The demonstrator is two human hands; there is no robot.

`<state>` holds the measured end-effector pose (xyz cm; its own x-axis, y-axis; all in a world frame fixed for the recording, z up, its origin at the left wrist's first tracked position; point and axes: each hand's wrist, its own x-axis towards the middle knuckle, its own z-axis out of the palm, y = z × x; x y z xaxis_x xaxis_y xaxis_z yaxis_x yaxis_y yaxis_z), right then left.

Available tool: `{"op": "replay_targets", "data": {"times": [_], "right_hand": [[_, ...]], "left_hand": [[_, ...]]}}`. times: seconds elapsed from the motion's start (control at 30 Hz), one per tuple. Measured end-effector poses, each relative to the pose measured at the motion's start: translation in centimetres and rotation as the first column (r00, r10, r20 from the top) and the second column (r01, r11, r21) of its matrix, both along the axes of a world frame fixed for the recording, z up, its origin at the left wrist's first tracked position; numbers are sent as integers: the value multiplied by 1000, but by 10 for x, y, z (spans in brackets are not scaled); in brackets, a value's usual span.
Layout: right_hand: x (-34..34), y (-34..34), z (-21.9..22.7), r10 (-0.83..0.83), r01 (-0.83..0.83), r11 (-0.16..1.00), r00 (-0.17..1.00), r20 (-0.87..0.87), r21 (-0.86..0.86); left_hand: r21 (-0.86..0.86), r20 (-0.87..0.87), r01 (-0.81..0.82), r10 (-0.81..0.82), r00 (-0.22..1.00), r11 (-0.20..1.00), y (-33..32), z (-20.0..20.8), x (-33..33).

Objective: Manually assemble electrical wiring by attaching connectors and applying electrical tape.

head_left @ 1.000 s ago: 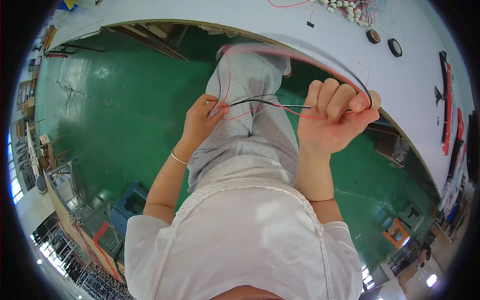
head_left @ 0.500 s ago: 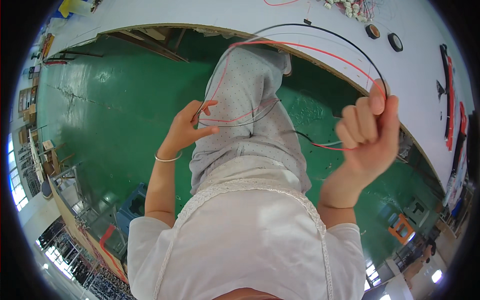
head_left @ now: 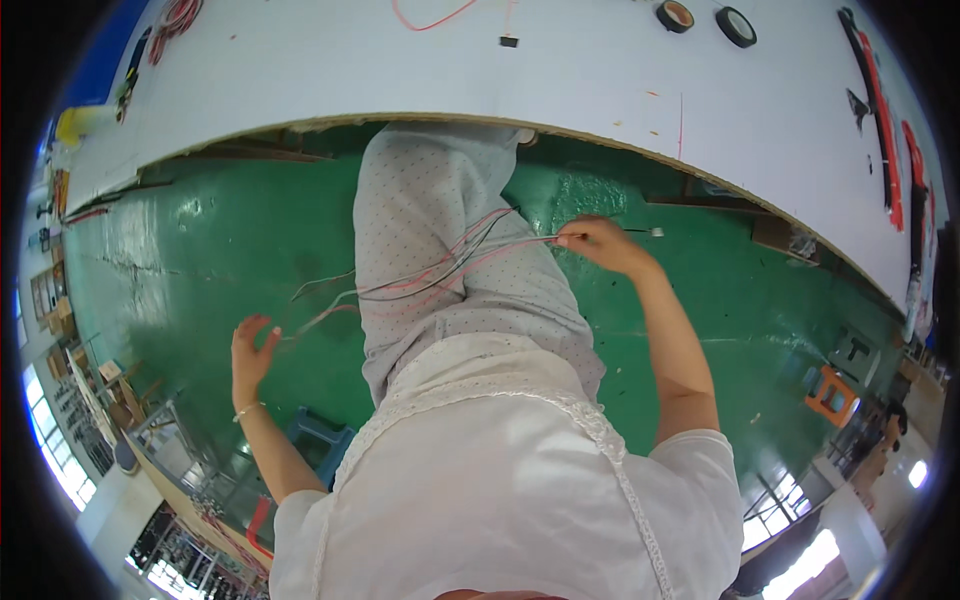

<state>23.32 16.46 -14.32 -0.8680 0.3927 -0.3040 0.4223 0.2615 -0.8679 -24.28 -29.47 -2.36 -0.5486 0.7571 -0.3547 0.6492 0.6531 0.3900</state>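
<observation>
A bundle of thin red, black and grey-white wires (head_left: 455, 268) lies across my lap, over light dotted trousers. My right hand (head_left: 600, 243) pinches the bundle near its right end, above the far right side of my lap. A small white connector (head_left: 656, 232) sticks out past that hand on a short dark lead. On the left, my left hand (head_left: 255, 355) is held out over the floor, thumb and fingers apart. The loose left ends of the wires reach close to its thumb, blurred; I see nothing gripped in it.
Ahead, the white table (head_left: 400, 85) ends in a curved edge just beyond my knees. On it are a brown-cored tape roll (head_left: 675, 16), a black tape roll (head_left: 736, 27), coiled red wire (head_left: 178, 25) and pliers (head_left: 133, 75). An orange stool (head_left: 832, 396) stands at right, a blue stool (head_left: 322, 440) at left.
The wire loop held up at the right has come down onto my lap. My right hand has lowered inward; my left has moved outward to the left and nearer me. The view has shifted.
</observation>
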Motion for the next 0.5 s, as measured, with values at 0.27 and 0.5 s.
{"op": "replay_targets", "data": {"times": [0.27, 0.5], "right_hand": [[-18, -53, -35, -246, 238, 888, 969, -29, 393], [-31, -84, -4, -407, 428, 868, 904, -131, 253]], "left_hand": [[363, -379, 672, -556, 740, 646, 347, -49, 203], [-292, 287, 700, -638, 714, 651, 425, -191, 227]]}}
